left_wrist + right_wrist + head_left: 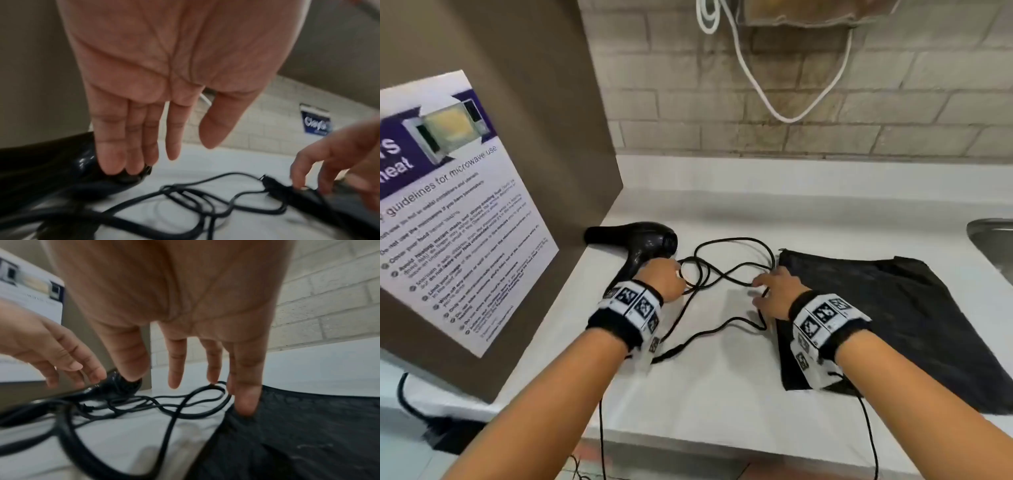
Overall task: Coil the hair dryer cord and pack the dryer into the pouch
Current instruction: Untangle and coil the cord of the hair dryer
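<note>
cord (726, 270) lies in loose loops on the counter (722, 377) between my hands, running left to right from the hair dryer (640, 245) toward the pouch (893, 308). my left hand (664, 279) hovers spread just over the dryer's handle; my right hand (779, 291), fingers spread, reaches the loops nearest the pouch edge.

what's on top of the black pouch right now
The outer fingers of the right hand reach over the left edge of the pouch, and the wrist hides that edge nearer the person. The rest lies flat and bare. Its inside is not visible.
</note>
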Demonstrator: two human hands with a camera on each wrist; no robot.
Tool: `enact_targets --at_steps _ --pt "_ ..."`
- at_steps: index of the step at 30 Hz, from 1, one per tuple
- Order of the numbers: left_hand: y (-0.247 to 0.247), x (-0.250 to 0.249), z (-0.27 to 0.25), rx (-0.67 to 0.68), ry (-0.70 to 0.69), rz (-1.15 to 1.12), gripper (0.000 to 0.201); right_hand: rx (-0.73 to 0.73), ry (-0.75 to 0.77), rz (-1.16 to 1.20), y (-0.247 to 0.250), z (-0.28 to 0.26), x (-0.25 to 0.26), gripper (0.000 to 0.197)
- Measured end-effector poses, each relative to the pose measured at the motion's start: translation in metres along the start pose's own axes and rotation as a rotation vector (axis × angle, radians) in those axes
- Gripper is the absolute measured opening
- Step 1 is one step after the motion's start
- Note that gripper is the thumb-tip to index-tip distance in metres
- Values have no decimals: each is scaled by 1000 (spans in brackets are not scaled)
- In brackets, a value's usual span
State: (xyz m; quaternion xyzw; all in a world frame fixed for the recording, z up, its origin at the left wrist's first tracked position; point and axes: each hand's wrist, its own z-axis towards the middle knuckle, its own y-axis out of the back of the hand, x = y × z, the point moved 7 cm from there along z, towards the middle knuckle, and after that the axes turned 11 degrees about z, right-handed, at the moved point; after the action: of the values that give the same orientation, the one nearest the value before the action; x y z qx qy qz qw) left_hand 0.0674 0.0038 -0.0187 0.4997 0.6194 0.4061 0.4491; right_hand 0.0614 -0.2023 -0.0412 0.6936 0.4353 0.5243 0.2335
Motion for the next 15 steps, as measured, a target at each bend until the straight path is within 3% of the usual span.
enact_targets --at_steps 3,8,12,15 --pt "-3 5 11 89 92 150 34 -13 -104 -67 6 7 -5 46" --pt "-9 3 20 173 59 481 33 60 -126 -128 17 19 1 51" --pt "-15 11 29 233 99 550 31 70 -144 -150 22 38 -3 71" --pt "-17 12 33 269 97 580 32 120 -155 -167 21 43 -3 75"
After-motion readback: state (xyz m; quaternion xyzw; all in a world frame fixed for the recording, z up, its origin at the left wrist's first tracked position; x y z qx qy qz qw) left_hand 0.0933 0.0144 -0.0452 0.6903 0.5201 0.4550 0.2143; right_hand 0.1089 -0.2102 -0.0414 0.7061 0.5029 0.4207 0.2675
